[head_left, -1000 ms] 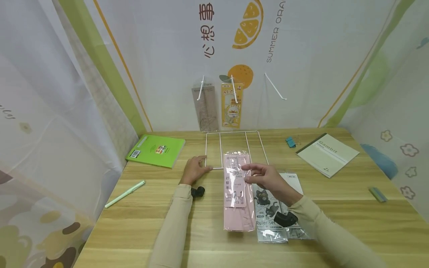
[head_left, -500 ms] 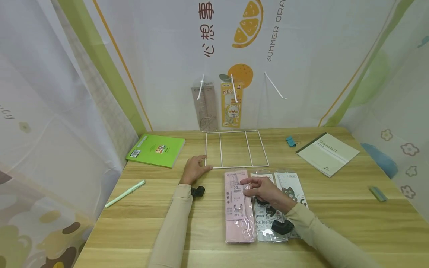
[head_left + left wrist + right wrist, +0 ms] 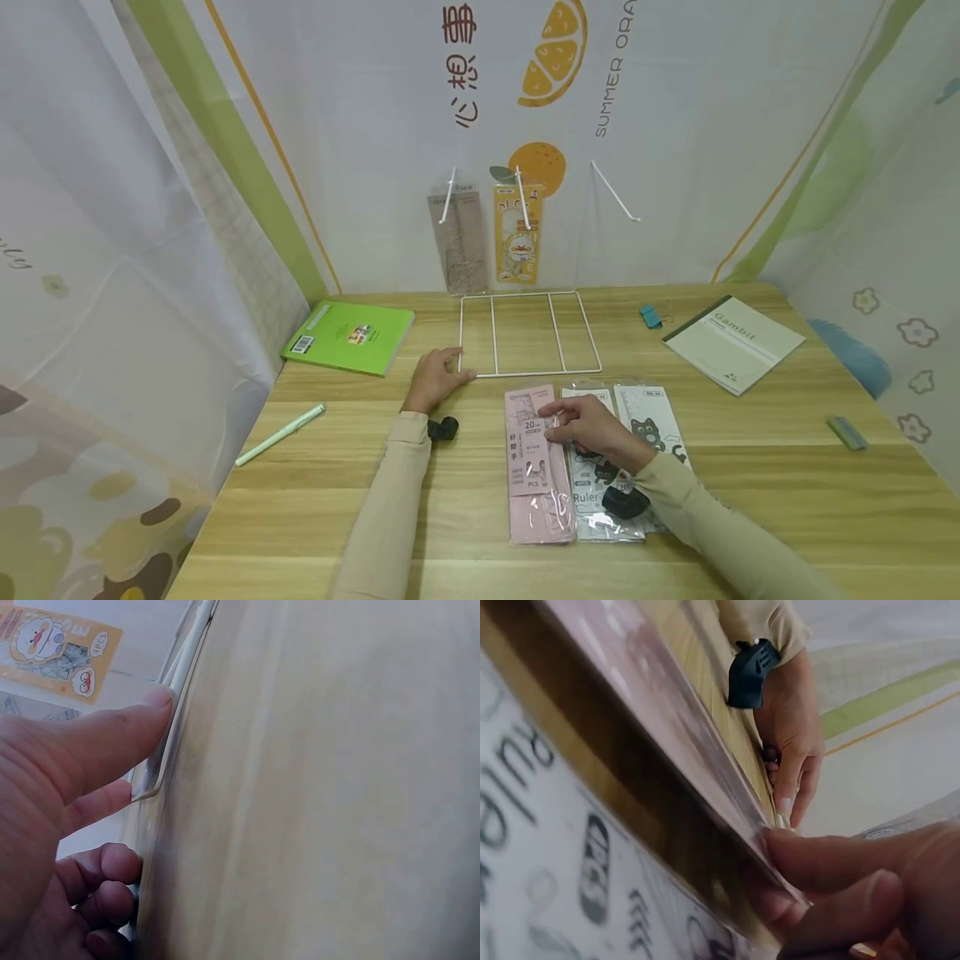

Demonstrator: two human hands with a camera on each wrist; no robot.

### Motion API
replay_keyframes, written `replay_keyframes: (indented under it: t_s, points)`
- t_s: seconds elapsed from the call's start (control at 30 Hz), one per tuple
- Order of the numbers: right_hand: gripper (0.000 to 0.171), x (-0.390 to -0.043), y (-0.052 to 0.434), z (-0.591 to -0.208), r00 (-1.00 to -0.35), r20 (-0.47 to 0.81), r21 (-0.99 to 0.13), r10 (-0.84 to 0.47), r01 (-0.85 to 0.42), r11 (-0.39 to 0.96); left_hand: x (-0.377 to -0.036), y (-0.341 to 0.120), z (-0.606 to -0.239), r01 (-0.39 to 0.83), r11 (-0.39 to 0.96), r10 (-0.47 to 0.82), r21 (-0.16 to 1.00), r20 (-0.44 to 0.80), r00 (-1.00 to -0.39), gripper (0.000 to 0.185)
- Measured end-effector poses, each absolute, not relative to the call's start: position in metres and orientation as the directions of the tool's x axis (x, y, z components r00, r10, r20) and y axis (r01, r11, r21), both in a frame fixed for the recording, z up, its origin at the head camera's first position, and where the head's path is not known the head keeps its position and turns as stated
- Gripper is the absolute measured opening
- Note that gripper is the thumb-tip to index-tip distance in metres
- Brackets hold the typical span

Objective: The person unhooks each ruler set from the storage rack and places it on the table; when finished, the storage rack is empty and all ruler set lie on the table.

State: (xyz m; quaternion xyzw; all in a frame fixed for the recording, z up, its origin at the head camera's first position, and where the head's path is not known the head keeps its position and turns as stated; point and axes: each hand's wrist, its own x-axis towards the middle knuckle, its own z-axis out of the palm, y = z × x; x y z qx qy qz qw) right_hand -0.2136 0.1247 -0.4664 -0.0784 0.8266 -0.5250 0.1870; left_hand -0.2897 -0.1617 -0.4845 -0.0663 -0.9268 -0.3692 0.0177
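Note:
My right hand [image 3: 592,429] pinches the right edge of a pink ruler-set packet [image 3: 527,521] in clear wrapping. In the right wrist view its thumb lies on one face of the pink packet [image 3: 667,697] and fingers on the other. Beside it lie two ruler-set packets with black cats, the nearer one [image 3: 592,496] partly under my right hand and the other [image 3: 651,412] further right. My left hand [image 3: 437,382] holds the near left corner of a white wire rack [image 3: 525,374]. In the left wrist view the thumb presses along the rack's wire [image 3: 178,682].
Two white hooks carry a brown packet [image 3: 465,242] and a yellow duck packet [image 3: 506,267]; a third hook [image 3: 617,192] is bare. Around lie a green book [image 3: 345,321], a pen [image 3: 279,435], a teal binder clip [image 3: 650,317], a Gambit notebook [image 3: 735,343] and an eraser-like block [image 3: 847,433].
My right hand has brought the pink packet down and toward me, from overlapping the rack to beside the cat packets. The left hand has stayed at the rack's corner.

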Motion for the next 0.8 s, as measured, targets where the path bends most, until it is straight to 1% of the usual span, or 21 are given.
replay_keyframes:
  t_s: [0.1,0.27,0.43,0.53,0.6,0.7,0.8]
  points:
    - [0.036,-0.214,0.123,-0.463,-0.926,-0.207,-0.862,-0.316,0.019,0.507,-0.290,-0.162,-0.485,0.131,0.717,0.107,0.684,0.078,-0.991,0.059]
    - [0.031,-0.215,0.122,-0.461,-0.934,-0.205,-0.790,-0.292,-0.019,0.613,-0.290,-0.162,-0.486,0.122,0.722,0.103,0.681,0.069,-0.992,0.060]
    - [0.031,-0.223,0.125,-0.456,-0.932,-0.154,-0.777,-0.327,-0.090,0.623,-0.289,-0.163,-0.485,0.130,0.715,0.111,0.687,0.072,-0.991,0.060]
    - [0.031,-0.237,0.128,-0.451,-0.937,-0.094,-0.778,-0.337,-0.142,0.612,-0.288,-0.164,-0.485,0.132,0.706,0.111,0.696,0.075,-0.991,0.059]
    - [0.029,-0.252,0.132,-0.449,-0.945,-0.031,-0.765,-0.325,-0.187,0.617,-0.288,-0.165,-0.486,0.125,0.698,0.106,0.705,0.070,-0.992,0.059]
    - [0.027,-0.279,0.139,-0.445,-0.956,0.064,-0.744,-0.288,-0.238,0.624,-0.288,-0.165,-0.487,0.126,0.696,0.106,0.707,0.072,-0.992,0.059]
    - [0.031,-0.305,0.146,-0.439,-0.961,0.144,-0.739,-0.235,-0.262,0.621,-0.288,-0.163,-0.487,0.140,0.698,0.117,0.702,0.082,-0.990,0.059]
